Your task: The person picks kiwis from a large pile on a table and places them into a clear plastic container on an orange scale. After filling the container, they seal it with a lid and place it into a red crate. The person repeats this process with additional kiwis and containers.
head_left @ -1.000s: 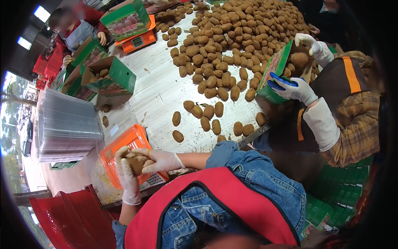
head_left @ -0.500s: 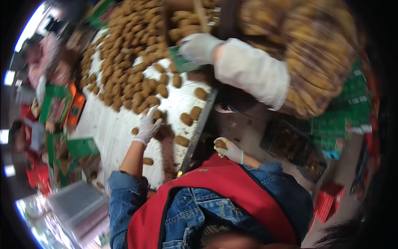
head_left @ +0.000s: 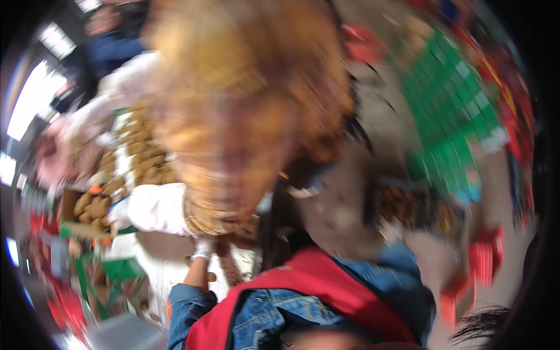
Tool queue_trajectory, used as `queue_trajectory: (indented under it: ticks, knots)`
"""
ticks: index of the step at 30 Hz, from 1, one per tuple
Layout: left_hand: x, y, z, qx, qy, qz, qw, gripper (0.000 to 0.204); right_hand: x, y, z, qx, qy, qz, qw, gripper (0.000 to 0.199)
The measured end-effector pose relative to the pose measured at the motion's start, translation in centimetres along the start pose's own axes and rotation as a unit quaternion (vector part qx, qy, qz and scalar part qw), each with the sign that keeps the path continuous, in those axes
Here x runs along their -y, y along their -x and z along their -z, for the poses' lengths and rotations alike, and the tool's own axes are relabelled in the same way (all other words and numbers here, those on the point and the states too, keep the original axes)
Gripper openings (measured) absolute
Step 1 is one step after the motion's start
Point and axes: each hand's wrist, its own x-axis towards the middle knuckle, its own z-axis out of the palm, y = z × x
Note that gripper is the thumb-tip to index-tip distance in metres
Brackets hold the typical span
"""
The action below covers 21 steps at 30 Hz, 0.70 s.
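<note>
My left hand (head_left: 203,248), in a white glove, is over the white tabletop (head_left: 166,255). A co-worker's body and sleeve hide its fingers. My right hand (head_left: 392,231), also gloved, is stretched out to the right at the near edge of a dark crate (head_left: 398,201) with brown contents. Motion smears its fingers, so I cannot make out whether it holds anything. Brown kiwifruit (head_left: 146,154) lie in a mass on the far part of the table, partly hidden. A few single kiwifruit (head_left: 211,276) are near my left wrist.
A co-worker in a yellow-brown jacket (head_left: 233,111) leans across in front of me, a white-sleeved arm (head_left: 157,208) reaching left to a box of kiwifruit (head_left: 93,209). Green stacked boxes (head_left: 449,105) stand at the far right. Red crates (head_left: 487,254) are at the right. Another person (head_left: 67,140) is at the left.
My right hand has moved right, from beside my body with a kiwifruit in it to the dark crate. The co-worker has moved left across the table, now covering my left hand's fingers.
</note>
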Motion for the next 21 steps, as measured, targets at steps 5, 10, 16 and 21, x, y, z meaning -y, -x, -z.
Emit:
queue_trajectory:
  ticks: [5,10,16,21]
  knots:
    - [-2.9,4.4,2.3,-0.219,0.404,-0.021,0.888,0.064,5.2,-3.7,-3.5,0.008,0.083,0.073,0.994,0.045]
    - [-4.3,7.6,5.8,-0.176,0.380,0.033,0.907,0.063,0.7,2.6,-18.5,0.380,0.262,0.112,0.880,0.040]
    - [-2.3,9.4,5.9,-0.125,0.401,0.055,0.906,0.061,2.0,11.6,-31.9,0.642,0.328,0.210,0.660,0.037]
    - [-1.5,10.6,4.2,-0.139,0.496,0.032,0.856,0.065,7.9,14.4,-35.6,0.564,0.367,0.319,0.668,0.036]
